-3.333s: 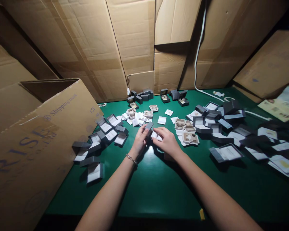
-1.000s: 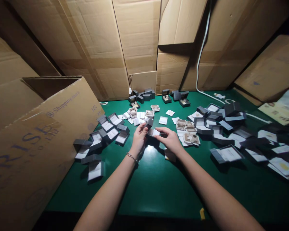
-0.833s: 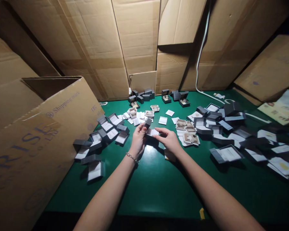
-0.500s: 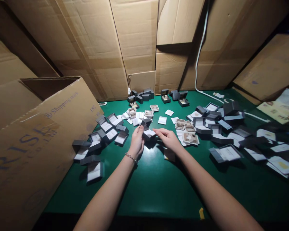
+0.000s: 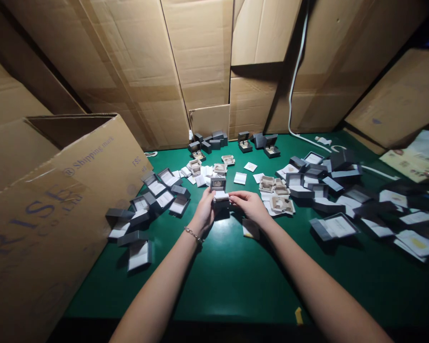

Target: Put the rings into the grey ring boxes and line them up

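In the head view, a small dark box (image 5: 218, 185) is held above the green desk (image 5: 214, 281), lid raised, with a white piece (image 5: 221, 195) in its lower half. The left hand (image 5: 204, 210) grips this box from about eight o'clock, the fingers curled round its side, so the box lies at one to two o'clock from that hand. The right hand (image 5: 248, 206) has its thumb and fingertips drawn narrow at the box's three-to-four o'clock edge, which puts the box at ten o'clock from it; whether those fingertips pinch the box, the white piece or merely touch, I cannot tell. From the held box, a cluster of white papers (image 5: 200, 180) lies near at eleven o'clock, a white card (image 5: 240, 178) at two, and a heap of beige inserts (image 5: 273, 189) at three. A pale packet (image 5: 250, 228) sits at four to five o'clock, beside the right wrist. Open dark boxes (image 5: 179, 205) spread out at eight to nine o'clock, short of a large carton (image 5: 57, 228), and more lidded boxes (image 5: 334, 226) spread at three to four.
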`<state>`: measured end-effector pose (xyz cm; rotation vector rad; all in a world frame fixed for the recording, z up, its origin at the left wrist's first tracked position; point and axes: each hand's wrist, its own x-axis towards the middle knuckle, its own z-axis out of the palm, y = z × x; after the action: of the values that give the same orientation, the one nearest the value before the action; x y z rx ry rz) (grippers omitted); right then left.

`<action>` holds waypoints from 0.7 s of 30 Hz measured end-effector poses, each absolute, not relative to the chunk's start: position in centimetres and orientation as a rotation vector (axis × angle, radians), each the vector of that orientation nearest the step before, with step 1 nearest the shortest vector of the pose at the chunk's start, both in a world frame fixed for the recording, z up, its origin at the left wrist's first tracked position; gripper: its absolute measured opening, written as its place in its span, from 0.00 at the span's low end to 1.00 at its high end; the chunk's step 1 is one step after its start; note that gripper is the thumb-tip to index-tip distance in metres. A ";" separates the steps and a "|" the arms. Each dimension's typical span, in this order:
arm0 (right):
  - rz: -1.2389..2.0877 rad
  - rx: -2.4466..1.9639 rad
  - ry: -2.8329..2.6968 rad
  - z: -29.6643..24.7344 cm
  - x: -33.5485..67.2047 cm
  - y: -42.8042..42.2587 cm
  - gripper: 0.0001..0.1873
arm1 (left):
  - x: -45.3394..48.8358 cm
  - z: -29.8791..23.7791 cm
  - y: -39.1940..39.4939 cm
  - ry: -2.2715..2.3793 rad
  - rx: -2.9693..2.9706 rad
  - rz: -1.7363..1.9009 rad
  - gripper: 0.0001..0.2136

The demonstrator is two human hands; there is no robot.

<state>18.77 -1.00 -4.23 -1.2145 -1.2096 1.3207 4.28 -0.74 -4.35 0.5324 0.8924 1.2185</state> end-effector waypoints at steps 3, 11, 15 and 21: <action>1.294 -1.284 -1.235 -4.0 18.7 -1.2 0.13 | 4.3 -4.3 -0.9 0.892 0.531 1.166 0.13; 1.290 -1.273 -1.265 -3.4 18.6 -1.4 0.16 | 4.4 -4.4 -1.0 0.940 0.521 1.161 0.14; 1.285 -1.269 -1.262 -3.5 18.5 -1.5 0.17 | 4.6 -4.1 -1.1 0.997 0.558 1.156 0.15; 1.292 -1.277 -1.275 -3.5 18.6 -1.3 0.17 | 4.7 -4.3 -1.1 0.987 0.609 1.163 0.18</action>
<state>18.58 -1.32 -3.46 -1.2767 -1.2754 1.2916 4.67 -1.10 -4.32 0.6087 0.9871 1.1627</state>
